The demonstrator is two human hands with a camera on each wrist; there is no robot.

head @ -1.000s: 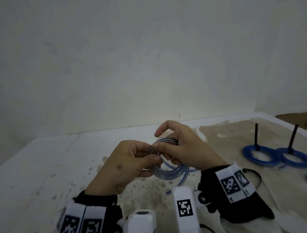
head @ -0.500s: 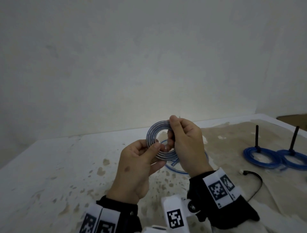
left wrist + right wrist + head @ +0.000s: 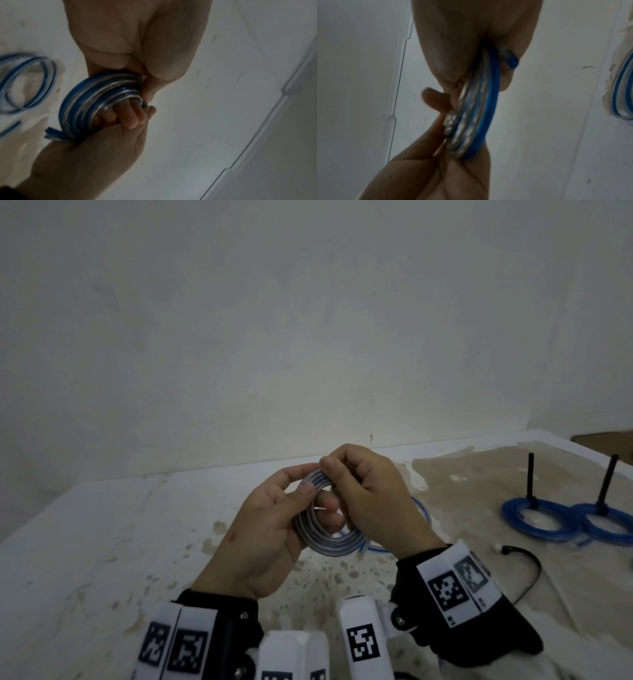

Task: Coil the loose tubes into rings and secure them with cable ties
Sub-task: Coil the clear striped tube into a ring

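A coil of clear tube with a blue stripe [image 3: 325, 542] is held above the table between both hands. My left hand [image 3: 301, 484] grips its left side, thumb on the front of the windings. My right hand [image 3: 332, 474] pinches the top of the coil, and its lower fingers pass through the ring. The left wrist view shows the coil [image 3: 82, 102] edge-on, with a cut tube end [image 3: 51, 134] sticking out. In the right wrist view the coil [image 3: 481, 108] runs between the two hands. A loose black cable tie [image 3: 527, 563] lies on the table to the right.
Two blue tube rings [image 3: 534, 518] [image 3: 609, 523], each with a black tie standing up from it, lie at the far right. Another loose tube [image 3: 421, 508] lies on the stained table [image 3: 102, 542] behind my right hand. A plain wall stands close behind.
The coil, lifted and stood up half a second ago, has come down lower. My right hand has moved onto its top and my left thumb has moved up its left side.
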